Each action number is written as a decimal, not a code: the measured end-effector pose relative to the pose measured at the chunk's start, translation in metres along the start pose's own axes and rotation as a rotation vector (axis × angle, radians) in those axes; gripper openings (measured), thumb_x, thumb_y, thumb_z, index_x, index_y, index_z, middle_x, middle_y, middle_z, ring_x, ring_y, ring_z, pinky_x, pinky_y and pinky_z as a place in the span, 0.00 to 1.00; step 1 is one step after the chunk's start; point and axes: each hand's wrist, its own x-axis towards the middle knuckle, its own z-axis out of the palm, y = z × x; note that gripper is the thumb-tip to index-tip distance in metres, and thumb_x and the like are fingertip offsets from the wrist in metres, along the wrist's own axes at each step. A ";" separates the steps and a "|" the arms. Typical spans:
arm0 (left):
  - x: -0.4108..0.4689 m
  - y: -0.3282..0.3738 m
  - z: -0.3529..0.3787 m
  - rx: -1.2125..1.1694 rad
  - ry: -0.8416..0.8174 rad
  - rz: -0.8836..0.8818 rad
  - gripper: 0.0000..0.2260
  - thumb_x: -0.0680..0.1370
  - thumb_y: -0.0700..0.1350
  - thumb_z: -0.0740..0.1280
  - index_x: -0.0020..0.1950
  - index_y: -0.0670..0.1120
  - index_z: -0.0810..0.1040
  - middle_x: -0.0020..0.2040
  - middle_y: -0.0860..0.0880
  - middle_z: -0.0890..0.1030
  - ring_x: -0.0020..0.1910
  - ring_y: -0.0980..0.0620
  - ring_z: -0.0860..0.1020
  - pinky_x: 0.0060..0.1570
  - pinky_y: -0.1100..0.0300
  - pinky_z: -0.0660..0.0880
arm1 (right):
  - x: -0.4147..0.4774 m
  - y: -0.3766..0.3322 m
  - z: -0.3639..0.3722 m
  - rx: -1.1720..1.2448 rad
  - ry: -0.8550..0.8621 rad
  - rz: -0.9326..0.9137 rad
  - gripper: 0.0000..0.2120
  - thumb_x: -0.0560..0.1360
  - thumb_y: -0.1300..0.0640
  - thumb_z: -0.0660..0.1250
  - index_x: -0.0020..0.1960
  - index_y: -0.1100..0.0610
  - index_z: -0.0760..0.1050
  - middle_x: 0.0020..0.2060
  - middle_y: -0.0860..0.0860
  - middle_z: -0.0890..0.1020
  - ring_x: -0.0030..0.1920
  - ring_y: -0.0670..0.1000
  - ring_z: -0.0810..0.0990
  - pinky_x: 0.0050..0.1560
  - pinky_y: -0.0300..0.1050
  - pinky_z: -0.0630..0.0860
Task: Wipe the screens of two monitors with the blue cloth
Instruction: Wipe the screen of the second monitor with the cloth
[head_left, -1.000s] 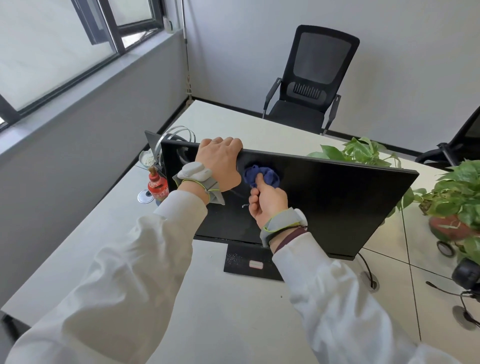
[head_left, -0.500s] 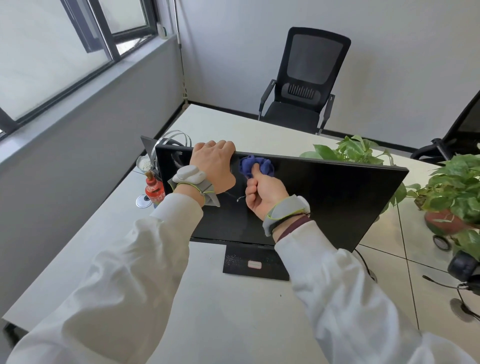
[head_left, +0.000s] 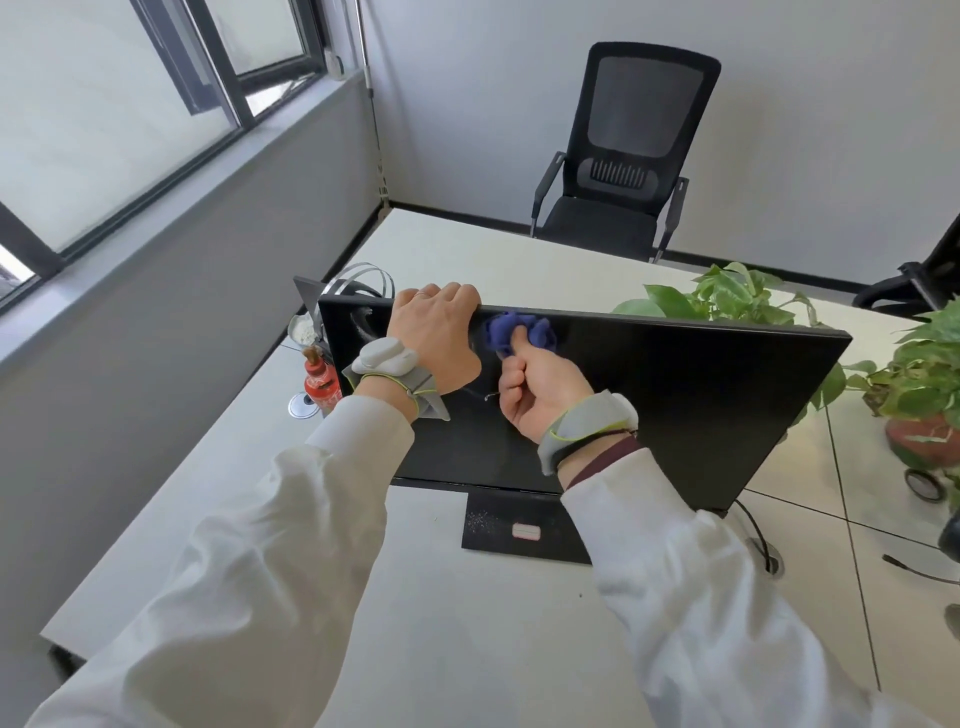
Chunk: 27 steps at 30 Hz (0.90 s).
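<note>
Upward goes my right hand (head_left: 545, 389), pinching one crumpled blue cloth (head_left: 498, 327); left hand (head_left: 434, 332) grips the top of one monitor (head_left: 701, 405).

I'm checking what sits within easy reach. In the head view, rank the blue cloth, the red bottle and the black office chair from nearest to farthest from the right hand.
1. The blue cloth: pinched in the right hand itself, near the monitor top edge.
2. The red bottle: on the desk, past the monitor's left edge.
3. The black office chair: beyond the desk's far side.
</note>
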 end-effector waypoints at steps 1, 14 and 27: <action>0.000 0.001 0.001 0.000 0.003 -0.001 0.16 0.65 0.46 0.65 0.51 0.49 0.69 0.47 0.51 0.76 0.48 0.45 0.75 0.56 0.52 0.66 | -0.001 -0.003 0.004 -0.034 0.034 -0.050 0.19 0.79 0.43 0.64 0.36 0.54 0.70 0.21 0.44 0.69 0.19 0.41 0.68 0.18 0.32 0.63; 0.002 0.001 0.003 -0.001 0.003 -0.032 0.16 0.64 0.44 0.64 0.52 0.48 0.70 0.47 0.51 0.76 0.49 0.45 0.74 0.58 0.52 0.65 | 0.029 0.074 -0.031 -0.107 0.283 0.050 0.18 0.79 0.46 0.66 0.36 0.56 0.71 0.24 0.47 0.72 0.19 0.43 0.68 0.18 0.32 0.63; 0.001 0.001 0.008 0.026 0.025 -0.017 0.17 0.63 0.47 0.63 0.51 0.48 0.70 0.47 0.51 0.76 0.47 0.44 0.74 0.55 0.51 0.65 | 0.023 0.054 -0.012 -0.179 0.362 -0.257 0.16 0.79 0.49 0.67 0.37 0.57 0.72 0.26 0.50 0.73 0.20 0.45 0.67 0.20 0.34 0.61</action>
